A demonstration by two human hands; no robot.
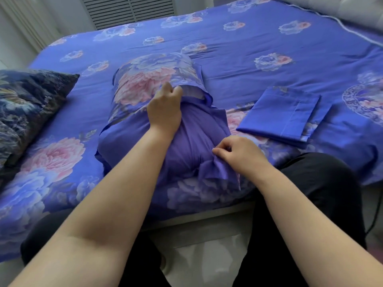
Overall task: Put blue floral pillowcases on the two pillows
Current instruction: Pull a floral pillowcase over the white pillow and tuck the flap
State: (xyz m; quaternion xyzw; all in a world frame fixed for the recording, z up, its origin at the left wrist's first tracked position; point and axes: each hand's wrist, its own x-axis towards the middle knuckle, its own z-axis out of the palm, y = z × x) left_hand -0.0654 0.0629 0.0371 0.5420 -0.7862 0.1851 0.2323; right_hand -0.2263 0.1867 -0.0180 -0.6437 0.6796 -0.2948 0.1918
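A pillow lies on the bed in front of me, wrapped in a blue floral pillowcase (pixel 149 77); the near part shows plain blue-violet fabric (pixel 186 146). My left hand (pixel 164 108) rests on top of it, fingers curled and gripping the case's fabric at its open edge. My right hand (pixel 236 152) pinches a fold of the plain fabric at the near right corner. A second pillowcase (pixel 284 114) lies folded flat to the right. A pillow in a dark floral cover (pixel 27 108) lies at the left.
The bed is covered by a blue floral bedspread (pixel 238 48). A pale padded headboard (pixel 342 9) runs along the far right. A louvred panel (pixel 132 9) stands behind the bed. My dark-trousered legs (pixel 310 204) press against the bed's near edge.
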